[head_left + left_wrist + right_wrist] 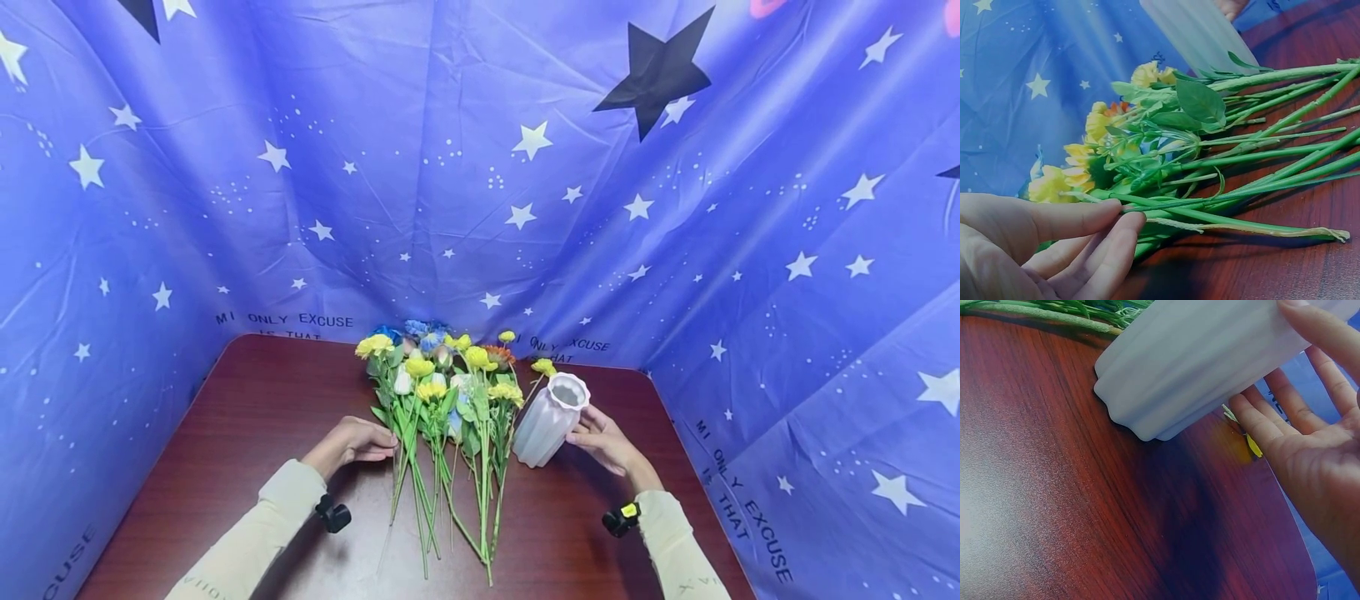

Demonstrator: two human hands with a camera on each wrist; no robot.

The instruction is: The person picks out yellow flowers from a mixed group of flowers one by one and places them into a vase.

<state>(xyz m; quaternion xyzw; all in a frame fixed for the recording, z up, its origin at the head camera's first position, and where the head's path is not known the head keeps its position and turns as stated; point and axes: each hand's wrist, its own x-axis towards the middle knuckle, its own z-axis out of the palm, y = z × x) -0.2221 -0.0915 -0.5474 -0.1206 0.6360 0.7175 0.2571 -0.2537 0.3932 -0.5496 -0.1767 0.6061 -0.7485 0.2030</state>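
Note:
A spread of mixed flowers (pixel 435 391), with yellow, white, blue and orange heads, lies on the table, stems toward me. At its left side my left hand (pixel 352 442) pinches a thin green stem (pixel 1169 204) between thumb and forefinger, as the left wrist view shows. To the right of the flowers, my right hand (pixel 609 443) holds a pale ribbed vase (pixel 546 427) with a scalloped rim. The vase leans to the right, its mouth up and its base low over the table. The thumb lies on the near side, the fingers partly hidden behind it.
The dark red wooden table (pixel 262 392) has a rounded far edge. Blue star-printed cloth (pixel 420 167) hangs close behind it and along both sides. A yellow flower head (pixel 543 367) pokes out beside the vase's rim.

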